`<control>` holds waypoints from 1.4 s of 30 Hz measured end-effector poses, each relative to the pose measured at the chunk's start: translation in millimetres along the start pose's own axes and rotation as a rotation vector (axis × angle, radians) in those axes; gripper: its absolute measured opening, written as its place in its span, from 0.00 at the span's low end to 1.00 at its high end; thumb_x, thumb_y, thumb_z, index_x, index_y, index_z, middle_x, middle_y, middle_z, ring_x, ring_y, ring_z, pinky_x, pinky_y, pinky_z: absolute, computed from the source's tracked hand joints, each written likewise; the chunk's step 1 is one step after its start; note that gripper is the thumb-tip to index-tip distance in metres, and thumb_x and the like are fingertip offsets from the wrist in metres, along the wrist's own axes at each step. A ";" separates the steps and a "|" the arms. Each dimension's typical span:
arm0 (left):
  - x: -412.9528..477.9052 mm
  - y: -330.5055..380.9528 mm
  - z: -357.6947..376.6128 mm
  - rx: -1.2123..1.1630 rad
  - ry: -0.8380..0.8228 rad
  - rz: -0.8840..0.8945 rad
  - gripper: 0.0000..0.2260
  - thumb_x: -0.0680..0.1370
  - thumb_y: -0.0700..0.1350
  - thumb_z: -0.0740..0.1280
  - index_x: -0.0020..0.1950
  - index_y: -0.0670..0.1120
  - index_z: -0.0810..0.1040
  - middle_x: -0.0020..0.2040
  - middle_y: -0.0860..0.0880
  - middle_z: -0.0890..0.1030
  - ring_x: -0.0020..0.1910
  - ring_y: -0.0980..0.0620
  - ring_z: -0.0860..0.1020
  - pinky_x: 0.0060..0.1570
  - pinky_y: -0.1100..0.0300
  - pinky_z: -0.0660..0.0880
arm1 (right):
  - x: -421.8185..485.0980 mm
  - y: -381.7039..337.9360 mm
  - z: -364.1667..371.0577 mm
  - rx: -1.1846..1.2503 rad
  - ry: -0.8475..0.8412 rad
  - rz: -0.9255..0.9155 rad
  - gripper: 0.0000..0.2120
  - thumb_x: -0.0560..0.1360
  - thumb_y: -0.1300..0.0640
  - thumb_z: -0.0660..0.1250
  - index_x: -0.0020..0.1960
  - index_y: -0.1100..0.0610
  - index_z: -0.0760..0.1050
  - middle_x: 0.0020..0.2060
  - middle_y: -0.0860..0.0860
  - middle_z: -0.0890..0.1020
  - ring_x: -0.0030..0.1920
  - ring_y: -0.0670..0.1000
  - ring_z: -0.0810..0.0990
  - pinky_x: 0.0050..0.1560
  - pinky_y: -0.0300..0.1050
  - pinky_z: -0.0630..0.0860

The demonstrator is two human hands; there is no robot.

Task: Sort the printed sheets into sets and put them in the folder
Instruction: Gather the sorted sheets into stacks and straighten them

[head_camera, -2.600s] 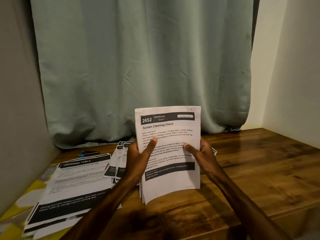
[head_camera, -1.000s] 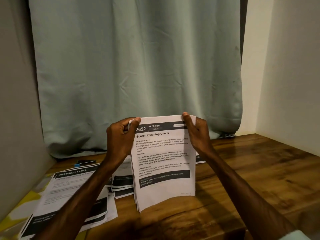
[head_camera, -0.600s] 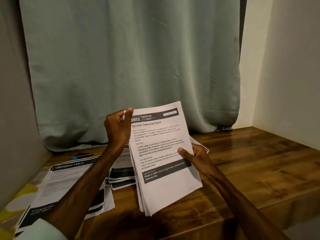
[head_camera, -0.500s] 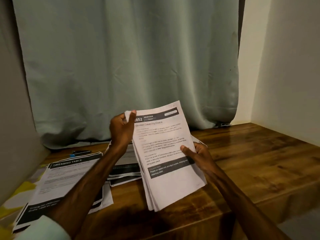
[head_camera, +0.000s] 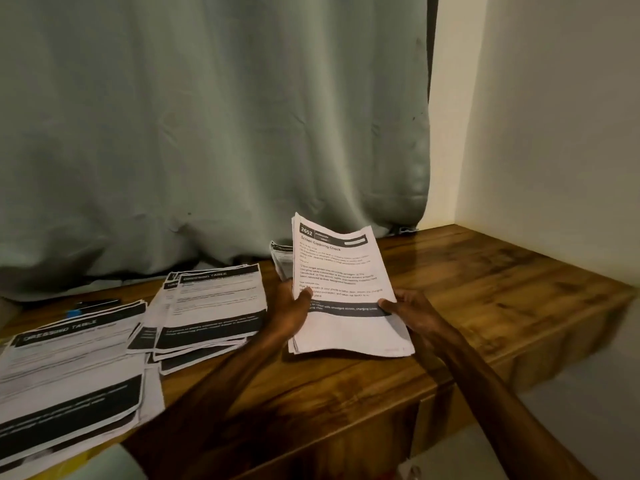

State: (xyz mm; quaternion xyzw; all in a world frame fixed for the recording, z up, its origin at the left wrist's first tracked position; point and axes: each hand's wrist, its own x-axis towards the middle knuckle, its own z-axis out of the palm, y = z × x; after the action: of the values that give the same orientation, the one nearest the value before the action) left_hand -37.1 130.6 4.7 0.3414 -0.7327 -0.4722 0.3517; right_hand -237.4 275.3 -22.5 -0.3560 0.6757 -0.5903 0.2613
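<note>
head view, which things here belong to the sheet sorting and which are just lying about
Job: held stack, gripped by left hand and right hand; middle pile; left pile; back pile.
Lying about: pen; curtain.

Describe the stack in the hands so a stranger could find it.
On the brown wooden table, before the pale green curtain, lie piles of white printed sheets. One stack of white sheets is held tilted by the left hand and right hand. Its top page reads Screen Cleaning Check; the piles left of it read Dressing Table.

Left hand [head_camera: 289,311], right hand [head_camera: 414,313], thumbs on top, forearms forward.
</note>
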 end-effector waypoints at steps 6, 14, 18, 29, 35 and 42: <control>2.4 0.5 61.1 -0.088 -0.289 -0.001 0.20 0.77 0.41 0.74 0.68 0.45 0.74 0.61 0.44 0.83 0.55 0.44 0.84 0.48 0.44 0.84 | 27.7 13.6 -65.3 -0.247 0.412 0.006 0.06 0.79 0.58 0.70 0.49 0.61 0.84 0.51 0.57 0.86 0.47 0.56 0.83 0.43 0.45 0.78; 8.0 -8.4 100.8 -0.039 -0.407 0.027 0.22 0.75 0.33 0.73 0.67 0.46 0.72 0.49 0.43 0.86 0.42 0.45 0.87 0.43 0.52 0.84 | 40.7 33.2 -143.3 -0.597 0.643 0.136 0.19 0.79 0.51 0.69 0.63 0.64 0.75 0.59 0.62 0.79 0.58 0.64 0.79 0.56 0.56 0.77; 9.8 -29.5 99.2 0.053 -0.242 0.220 0.11 0.79 0.34 0.67 0.59 0.46 0.77 0.47 0.47 0.86 0.39 0.51 0.86 0.42 0.52 0.84 | 47.3 51.5 -141.0 -0.758 0.716 0.198 0.17 0.76 0.55 0.72 0.60 0.64 0.77 0.58 0.63 0.81 0.58 0.65 0.79 0.57 0.57 0.78; 8.8 -41.5 106.4 0.285 -0.213 0.443 0.08 0.80 0.42 0.69 0.55 0.56 0.78 0.46 0.62 0.84 0.43 0.65 0.83 0.47 0.55 0.83 | 59.5 78.2 -114.8 -1.134 0.673 0.131 0.23 0.83 0.60 0.59 0.76 0.65 0.60 0.71 0.66 0.69 0.71 0.67 0.67 0.72 0.68 0.62; 5.5 -39.5 107.1 0.324 -0.204 0.479 0.09 0.80 0.42 0.69 0.55 0.56 0.78 0.46 0.62 0.83 0.45 0.67 0.82 0.48 0.55 0.83 | 59.2 73.6 -114.0 -1.193 0.618 0.169 0.22 0.83 0.57 0.60 0.75 0.62 0.64 0.73 0.65 0.66 0.73 0.66 0.64 0.74 0.67 0.59; 8.2 -37.9 100.7 0.331 -0.174 0.517 0.08 0.80 0.42 0.67 0.56 0.54 0.78 0.48 0.60 0.83 0.47 0.65 0.81 0.48 0.55 0.82 | 61.2 65.6 -114.1 -1.284 0.582 0.075 0.12 0.81 0.56 0.65 0.64 0.56 0.75 0.66 0.59 0.74 0.68 0.60 0.71 0.73 0.61 0.62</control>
State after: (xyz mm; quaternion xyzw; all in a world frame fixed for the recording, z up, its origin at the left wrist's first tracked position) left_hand -119.4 157.1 -59.9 0.1550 -0.8894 -0.2689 0.3356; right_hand -374.3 300.0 -63.9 -0.2441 0.9446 -0.1369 -0.1714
